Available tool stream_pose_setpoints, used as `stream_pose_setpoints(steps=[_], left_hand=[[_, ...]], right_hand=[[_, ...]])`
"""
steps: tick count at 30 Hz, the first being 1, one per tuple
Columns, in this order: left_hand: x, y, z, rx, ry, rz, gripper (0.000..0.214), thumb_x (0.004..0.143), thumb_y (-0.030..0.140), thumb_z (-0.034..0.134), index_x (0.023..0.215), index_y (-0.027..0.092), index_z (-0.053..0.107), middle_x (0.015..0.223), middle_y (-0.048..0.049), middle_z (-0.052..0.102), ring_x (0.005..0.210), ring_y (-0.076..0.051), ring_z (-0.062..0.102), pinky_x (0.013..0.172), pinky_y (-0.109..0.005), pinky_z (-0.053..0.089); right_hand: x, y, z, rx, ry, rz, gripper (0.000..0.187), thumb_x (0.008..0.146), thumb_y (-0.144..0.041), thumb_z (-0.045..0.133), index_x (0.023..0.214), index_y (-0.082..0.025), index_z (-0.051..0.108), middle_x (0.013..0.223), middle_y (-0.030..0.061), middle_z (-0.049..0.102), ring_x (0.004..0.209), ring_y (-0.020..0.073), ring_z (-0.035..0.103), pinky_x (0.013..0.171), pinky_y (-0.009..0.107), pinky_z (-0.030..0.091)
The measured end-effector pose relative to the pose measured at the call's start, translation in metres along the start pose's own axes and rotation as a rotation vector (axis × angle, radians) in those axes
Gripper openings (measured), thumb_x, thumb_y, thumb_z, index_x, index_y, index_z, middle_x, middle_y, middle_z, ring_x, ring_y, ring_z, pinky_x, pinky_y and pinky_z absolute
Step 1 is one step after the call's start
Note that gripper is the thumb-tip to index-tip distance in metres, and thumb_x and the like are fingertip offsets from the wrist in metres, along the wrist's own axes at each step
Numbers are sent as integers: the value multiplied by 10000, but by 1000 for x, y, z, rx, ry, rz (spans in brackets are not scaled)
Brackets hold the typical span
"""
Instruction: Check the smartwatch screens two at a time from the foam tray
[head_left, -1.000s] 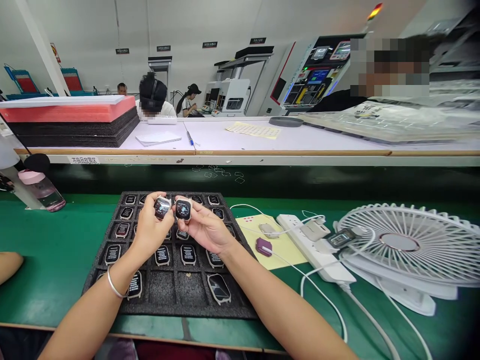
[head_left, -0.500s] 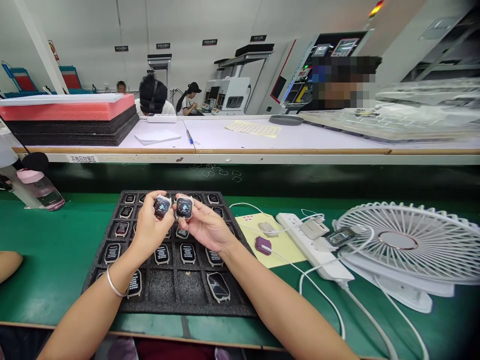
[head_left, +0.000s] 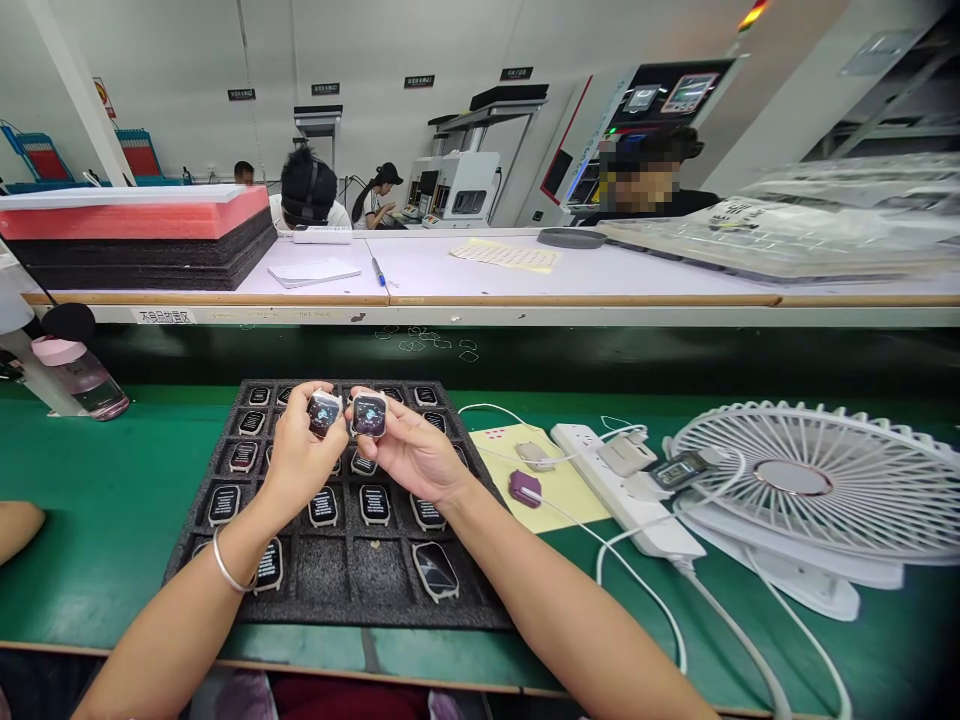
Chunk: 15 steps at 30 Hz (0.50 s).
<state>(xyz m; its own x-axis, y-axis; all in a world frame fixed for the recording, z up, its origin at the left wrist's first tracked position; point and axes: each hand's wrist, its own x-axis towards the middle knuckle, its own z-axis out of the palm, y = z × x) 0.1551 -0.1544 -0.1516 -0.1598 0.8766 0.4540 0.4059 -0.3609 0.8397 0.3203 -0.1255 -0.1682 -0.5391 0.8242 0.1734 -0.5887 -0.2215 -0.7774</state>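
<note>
My left hand grips a smartwatch with a lit screen between thumb and fingers. Close beside it, my right hand pinches a second smartwatch, its screen also lit. Both are strapless and face me, above a black foam tray. Several more watch bodies lie in the tray's compartments, many showing lines of white text. One at the front right, a watch with a dark screen, sits tilted in its slot. Two front compartments hold no watch. My hands and forearms hide part of the tray.
To the right are a white power strip with cables, a purple charger case on yellow paper and a white fan. A pink-capped bottle stands left. A shelf crosses behind, carrying foam sheets. Another person's elbow shows at left.
Both hands stay nearly still with the two watches. In the background, the person at the right has shifted to the left and lower.
</note>
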Motion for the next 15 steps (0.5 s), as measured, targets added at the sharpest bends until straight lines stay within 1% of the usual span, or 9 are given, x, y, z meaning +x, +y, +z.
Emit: stream_pose_setpoints(steps=[7, 11, 15], left_hand=[[0, 1, 1, -26, -1, -18, 355, 765, 276, 609, 1108, 200, 556, 878, -3, 618, 721, -154, 583, 683, -281, 468], [0, 2, 0, -2, -5, -15, 337, 767, 262, 607, 1096, 202, 561, 849, 4, 612, 696, -151, 570, 663, -277, 460], [-1, 2, 0, -2, -4, -1, 333, 776, 268, 609, 1098, 201, 562, 868, -2, 620, 712, -154, 581, 670, -278, 465]], right_hand=[[0, 0, 0, -10, 4, 4, 406, 819, -359, 821, 1185, -219, 715, 1028, 63, 718, 676, 138, 546, 689, 314, 479], [0, 0, 0, -13, 6, 4, 405, 811, -351, 821, 1178, -219, 714, 1018, 59, 708, 666, 136, 528, 675, 310, 461], [0, 0, 0, -4, -2, 1, 388, 819, -340, 816, 1172, -214, 719, 1000, 60, 705, 667, 132, 523, 672, 305, 448]])
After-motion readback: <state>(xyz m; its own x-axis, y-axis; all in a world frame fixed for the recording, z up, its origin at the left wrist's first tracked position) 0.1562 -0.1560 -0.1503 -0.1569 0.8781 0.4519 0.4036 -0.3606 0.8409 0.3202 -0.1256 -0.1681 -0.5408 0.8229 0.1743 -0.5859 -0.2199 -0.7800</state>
